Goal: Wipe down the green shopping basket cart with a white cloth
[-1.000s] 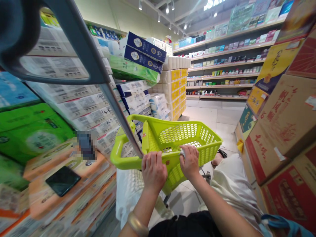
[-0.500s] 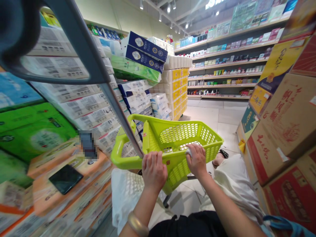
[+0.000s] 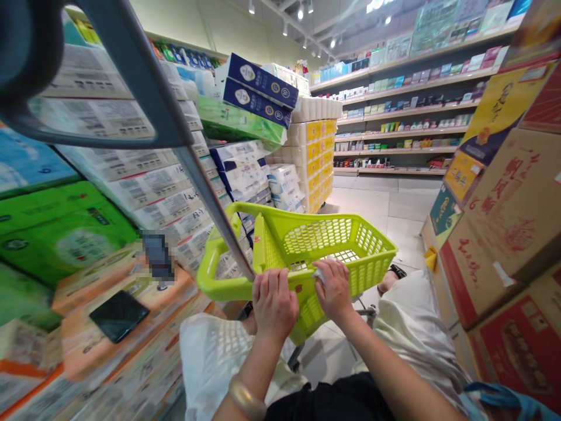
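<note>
A lime-green plastic shopping cart with perforated basket walls stands before me, its near side rim toward my body. My left hand is closed over that rim, close to the foot of a grey metal pole. Farther right along the same rim, my right hand presses a small crumpled white wipe against the plastic, its fingers curled over the edge. Most of the wipe is hidden under the fingers. Holes in the basket floor let the tiles show through.
Packs of tissue paper are piled at left and beyond the cart. A dark phone-like slab lies on orange packs at lower left. Cardboard cartons are stacked at right. Shelves of small goods line the back.
My right hand has slid left along the cart's rim with the wipe, nearer to my left hand. The left hand keeps its grip in the same place.
</note>
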`<state>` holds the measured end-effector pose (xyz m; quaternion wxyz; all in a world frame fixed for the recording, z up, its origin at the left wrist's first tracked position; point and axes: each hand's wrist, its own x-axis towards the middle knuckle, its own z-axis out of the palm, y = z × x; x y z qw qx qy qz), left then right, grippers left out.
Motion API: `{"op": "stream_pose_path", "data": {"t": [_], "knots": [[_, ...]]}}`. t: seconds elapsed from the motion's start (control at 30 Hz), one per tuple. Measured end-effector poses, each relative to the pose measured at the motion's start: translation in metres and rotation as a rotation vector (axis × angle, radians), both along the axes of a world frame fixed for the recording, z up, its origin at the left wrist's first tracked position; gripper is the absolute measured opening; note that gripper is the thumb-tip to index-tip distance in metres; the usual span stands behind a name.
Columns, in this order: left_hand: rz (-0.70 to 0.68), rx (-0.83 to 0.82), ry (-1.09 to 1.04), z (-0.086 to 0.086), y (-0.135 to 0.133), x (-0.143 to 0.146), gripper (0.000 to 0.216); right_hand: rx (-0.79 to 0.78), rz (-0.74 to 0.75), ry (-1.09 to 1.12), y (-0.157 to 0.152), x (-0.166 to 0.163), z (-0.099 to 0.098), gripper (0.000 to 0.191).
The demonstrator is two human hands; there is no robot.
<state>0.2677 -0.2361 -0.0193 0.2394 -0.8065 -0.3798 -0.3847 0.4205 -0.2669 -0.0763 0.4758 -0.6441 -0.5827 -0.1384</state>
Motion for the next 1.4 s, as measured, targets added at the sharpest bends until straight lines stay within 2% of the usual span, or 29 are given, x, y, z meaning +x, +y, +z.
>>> {"op": "stream_pose_path", "data": {"t": [0.17, 0.27, 0.47, 0.57, 0.63, 0.8, 0.93, 1.0, 1.13, 1.27, 1.4], "knots": [[-0.008, 0.010, 0.006, -0.001, -0.001, 0.000, 0.035, 0.008, -0.155, 0.006, -0.003, 0.028, -0.007, 0.032], [0.007, 0.011, -0.011, -0.002, -0.001, 0.002, 0.034, 0.010, -0.209, 0.060, -0.001, 0.021, -0.005, 0.030], [0.003, 0.018, -0.017, -0.003, 0.000, 0.003, 0.033, 0.028, 0.008, 0.048, 0.002, -0.022, 0.012, 0.035], [-0.020, 0.022, -0.021, -0.006, 0.003, -0.001, 0.035, 0.012, 0.077, -0.012, -0.001, -0.019, 0.013, 0.037], [-0.037, 0.013, -0.031, -0.008, 0.005, -0.004, 0.038, -0.001, 0.066, -0.054, -0.003, -0.005, 0.008, 0.038], [-0.042, 0.020, -0.043, -0.010, 0.009, -0.006, 0.037, 0.012, -0.098, -0.080, -0.006, 0.033, -0.007, 0.035], [-0.006, 0.013, -0.040, -0.006, 0.007, -0.004, 0.035, 0.006, -0.179, 0.011, 0.000, 0.023, -0.001, 0.030], [0.004, -0.013, -0.027, -0.004, 0.006, -0.003, 0.034, -0.004, -0.161, 0.073, 0.004, 0.004, 0.007, 0.028], [-0.011, -0.034, -0.011, -0.002, 0.008, -0.004, 0.034, -0.025, 0.038, 0.055, 0.009, -0.023, 0.021, 0.032], [-0.031, -0.071, 0.011, 0.000, 0.009, -0.007, 0.037, -0.064, 0.109, -0.027, 0.005, -0.006, 0.019, 0.036], [-0.008, -0.062, 0.004, 0.002, 0.008, -0.004, 0.033, -0.080, -0.029, -0.015, 0.003, 0.016, 0.012, 0.030]]}}
